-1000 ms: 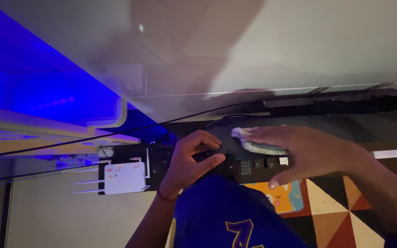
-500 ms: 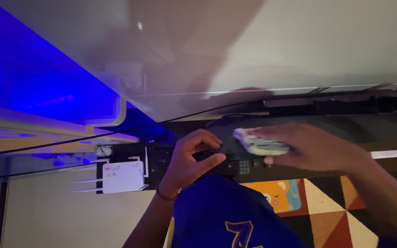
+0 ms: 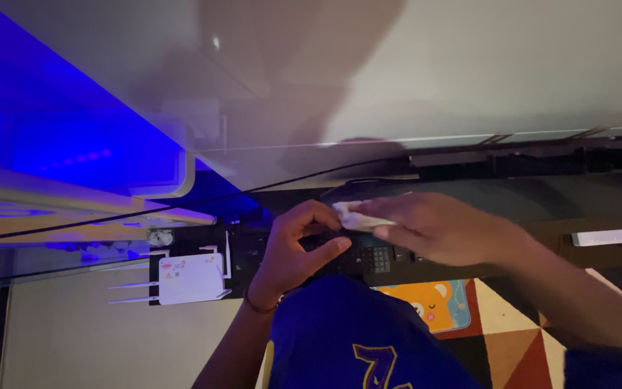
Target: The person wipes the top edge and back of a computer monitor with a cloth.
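We judge wiping underway: our right hand (image 3: 440,229) pinches a cloth (image 3: 354,216) on the keyboard (image 3: 368,256), left hand (image 3: 300,248) gripping its end; remainder unclear.

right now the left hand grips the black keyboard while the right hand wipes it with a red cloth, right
Not quite: the cloth is white, not red, as the head view shows. The left hand does grip the black keyboard while the right hand wipes it.

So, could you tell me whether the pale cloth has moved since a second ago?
Yes. The pale cloth, under the right hand, has slid leftward along the black keyboard, toward the left hand.
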